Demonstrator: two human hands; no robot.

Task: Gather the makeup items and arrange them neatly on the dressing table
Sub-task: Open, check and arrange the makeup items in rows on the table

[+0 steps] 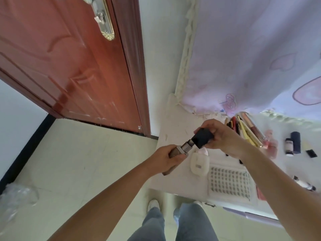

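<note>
My left hand (pixel 164 159) grips a beige foundation bottle (pixel 175 152) with a silver pump neck, held over the left edge of the white dressing table (pixel 175 129). My right hand (pixel 220 136) holds its black cap (pixel 204 137) at the neck's tip. A row of pencils and lip glosses (pixel 246 129) lies behind my right hand. A white compact (pixel 198 165) and a white lash tray (pixel 229 184) lie below the bottle.
Small bottles and a dark blue tube (pixel 296 142) lie at the table's right. A pink item (pixel 271 142) sits beside the pencils. A printed cloth (pixel 251 54) hangs behind the table. A red door (pixel 69 66) stands left; a clear bag (pixel 17 197) lies on the floor.
</note>
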